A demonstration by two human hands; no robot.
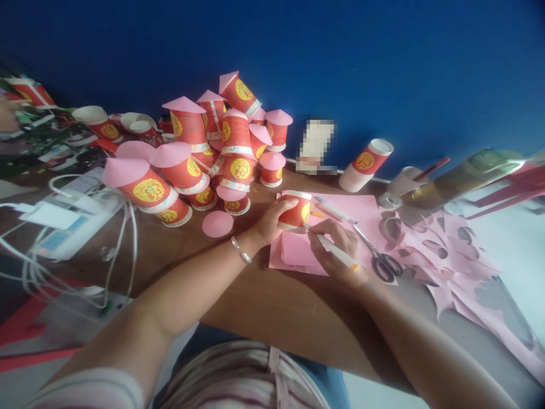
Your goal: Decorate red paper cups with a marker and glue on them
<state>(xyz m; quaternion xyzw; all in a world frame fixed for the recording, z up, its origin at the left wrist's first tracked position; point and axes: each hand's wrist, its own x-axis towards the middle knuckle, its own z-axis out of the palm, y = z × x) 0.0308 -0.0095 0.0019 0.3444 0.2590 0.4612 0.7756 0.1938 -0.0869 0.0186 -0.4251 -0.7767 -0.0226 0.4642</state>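
Observation:
My left hand (271,220) is closed round a red paper cup (293,211) with a yellow round print, holding it above pink paper. In my right hand (338,244) is a white marker pen (334,250) with an orange-yellow end, its tip close to the cup's lower rim; whether it touches I cannot tell. Beneath them lie a pink sheet (361,205) and a stack of pink paper squares (298,251). Scissors (381,258) with dark handles rest right of my right hand, and another pen (332,209) lies behind it. A pink paper disc (217,224) is left of the cup.
Several red cups with pink cone tops (183,125) are piled at the back left. A white power strip (72,221) with tangled cables is at far left. Cut pink scraps (443,244), a tape roll (390,200) and stacked cups (366,165) stand or lie right, before a blue wall (340,68).

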